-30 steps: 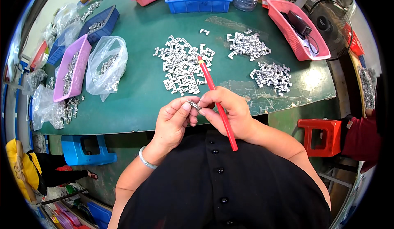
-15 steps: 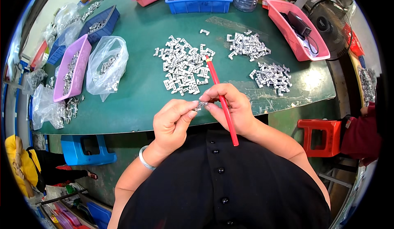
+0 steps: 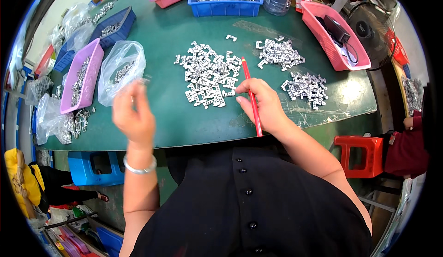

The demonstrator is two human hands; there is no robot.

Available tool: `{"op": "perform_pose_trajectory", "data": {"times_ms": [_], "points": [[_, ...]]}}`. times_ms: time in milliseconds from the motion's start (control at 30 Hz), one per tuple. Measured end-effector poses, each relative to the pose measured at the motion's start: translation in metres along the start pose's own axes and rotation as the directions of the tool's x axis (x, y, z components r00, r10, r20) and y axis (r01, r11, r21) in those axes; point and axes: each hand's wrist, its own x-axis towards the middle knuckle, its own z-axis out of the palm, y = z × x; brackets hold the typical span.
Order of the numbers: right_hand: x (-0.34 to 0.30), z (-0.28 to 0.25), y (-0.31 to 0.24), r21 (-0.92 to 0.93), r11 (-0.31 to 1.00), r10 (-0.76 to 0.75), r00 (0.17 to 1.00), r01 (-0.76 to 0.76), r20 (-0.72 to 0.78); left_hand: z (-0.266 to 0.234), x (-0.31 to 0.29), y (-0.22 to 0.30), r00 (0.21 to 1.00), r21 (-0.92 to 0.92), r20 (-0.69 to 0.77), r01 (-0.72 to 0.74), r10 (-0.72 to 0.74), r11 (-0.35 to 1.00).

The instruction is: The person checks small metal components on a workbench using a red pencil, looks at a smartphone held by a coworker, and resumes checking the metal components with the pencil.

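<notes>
My right hand [image 3: 266, 106] holds a red pencil [image 3: 252, 98], which lies across the fingers and points away from me. Its thumb and forefinger are apart, with no part between them. Just beyond is a wide heap of small silvery metal pieces [image 3: 210, 75], bracket-shaped with dark slots. My left hand [image 3: 134, 114] is raised by the near right edge of a clear plastic bag [image 3: 107, 75] with small metal parts in it. Motion smears its fingers. A faint pale streak shows at the fingertips, too blurred to name.
Two smaller heaps of metal pieces [image 3: 280, 53] [image 3: 305, 89] lie to the right. A pink basket [image 3: 333, 59] with a black device stands beyond them, next to a fan [image 3: 369, 33]. A blue bin [image 3: 224, 9] of curved metal pieces is at the back; a pink tray [image 3: 94, 79] stands left.
My hands were together over the near table edge, pinching a small metal part. They have separated: the left swung left to the bag, the right moved slightly farther forward with the pencil.
</notes>
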Motion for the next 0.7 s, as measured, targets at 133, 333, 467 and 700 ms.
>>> {"op": "perform_pose_trajectory", "data": {"times_ms": [133,333,467,700], "points": [[0.006,0.008,-0.001,-0.084,0.996,0.027,0.989,-0.015,0.143,-0.012,0.028,-0.065,1.000,0.420,-0.006,0.024,-0.023,0.907],[0.011,0.033,0.000,-0.183,0.968,-0.116,0.955,0.170,0.274,0.001,0.013,-0.059,0.993,0.567,0.111,-0.033,-0.036,0.823],[0.020,0.038,0.004,-0.234,0.933,-0.202,0.937,0.272,0.284,0.013,-0.013,-0.016,0.957,0.084,0.279,0.059,-0.080,0.995],[0.024,0.039,0.002,-0.112,0.969,-0.180,0.937,0.222,0.298,0.016,-0.055,0.032,0.735,-0.344,0.602,0.592,-0.313,0.729]]}}
